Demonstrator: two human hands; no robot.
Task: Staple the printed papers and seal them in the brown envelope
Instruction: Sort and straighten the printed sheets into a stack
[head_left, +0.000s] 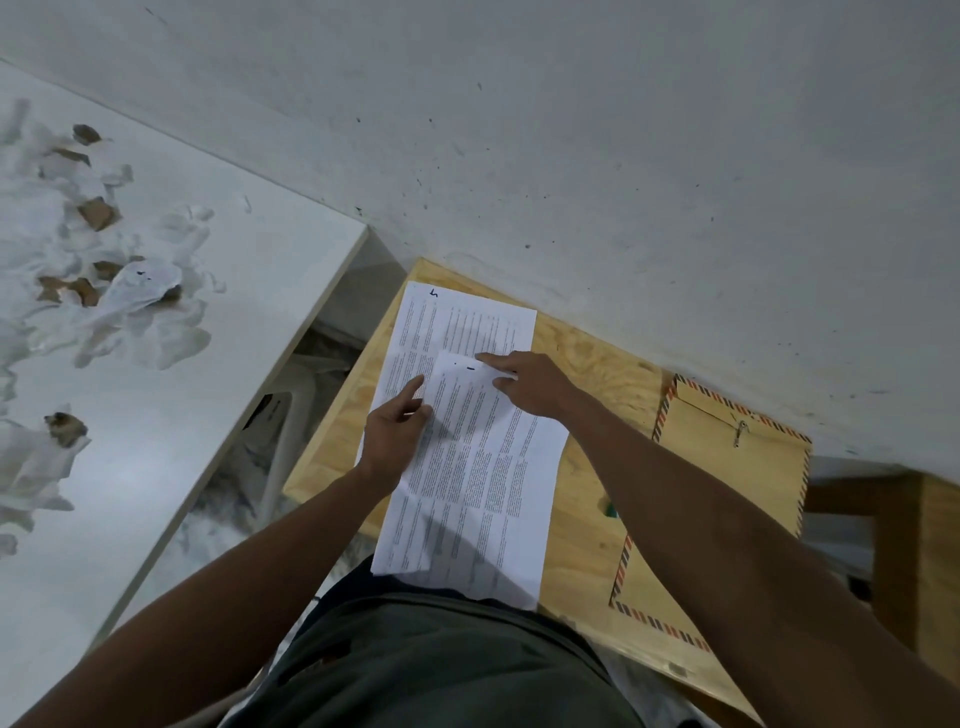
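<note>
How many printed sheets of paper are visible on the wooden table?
2: a far sheet by the wall, and a near sheet overlapping it, under the left hand and right hand. More may be hidden beneath.

Both bare forearms reach forward from the lower edge of view, converging over the printed papers (467, 457). Left hand (397, 431): back of hand up, at the papers' left edge, index finger extended forward and lying on the sheet, other fingers loosely bent with tips on the paper. Right hand (524, 382): back up, at the top edge of the upper sheet, fingers straight and pointing left, tips pressing down on the sheet. Right forearm crosses diagonally from the lower right.
</note>
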